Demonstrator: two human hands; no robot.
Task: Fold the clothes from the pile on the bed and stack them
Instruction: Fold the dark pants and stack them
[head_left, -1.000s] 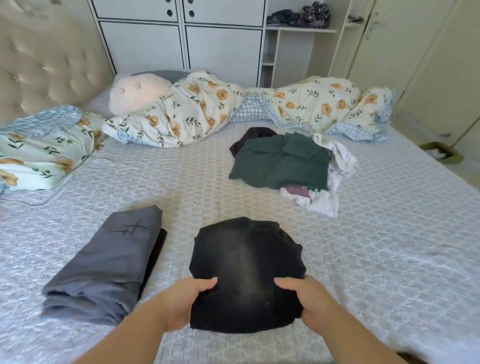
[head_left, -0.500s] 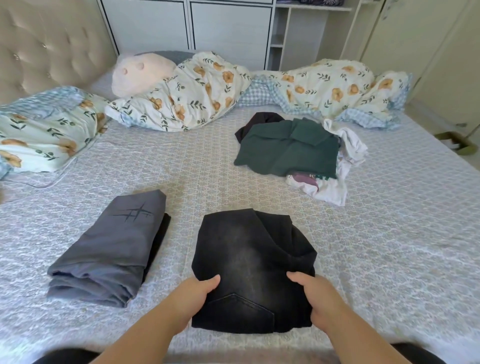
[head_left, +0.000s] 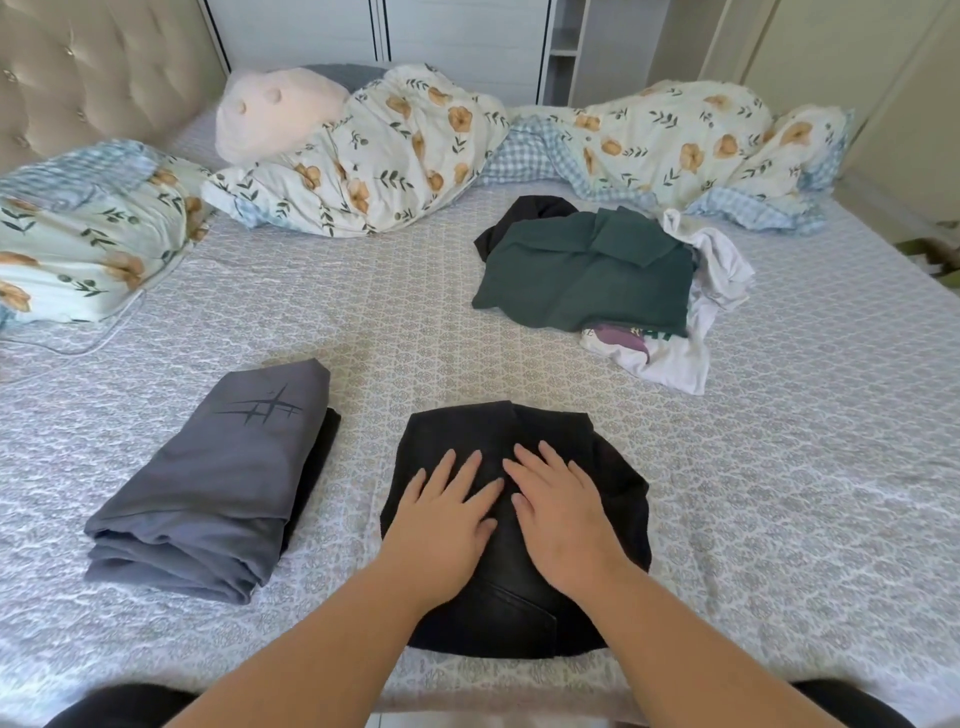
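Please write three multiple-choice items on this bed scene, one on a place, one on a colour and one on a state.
1. Where does the folded grey garment lie relative to the black jeans?
A. To their left
B. On top of them
C. Behind the pile

2. What colour is the top garment of the unfolded pile?
A. Red
B. Dark green
C. Yellow

3. How are the left hand and right hand placed?
A. Lifted in the air
B. Gripping the grey garment
C. Pressed flat, fingers spread, on the jeans

Answers: 1 A, it lies beside them on the bedspread, apart; 2 B, a dark green shirt covers the pile; 3 C, both palms rest on the folded jeans.
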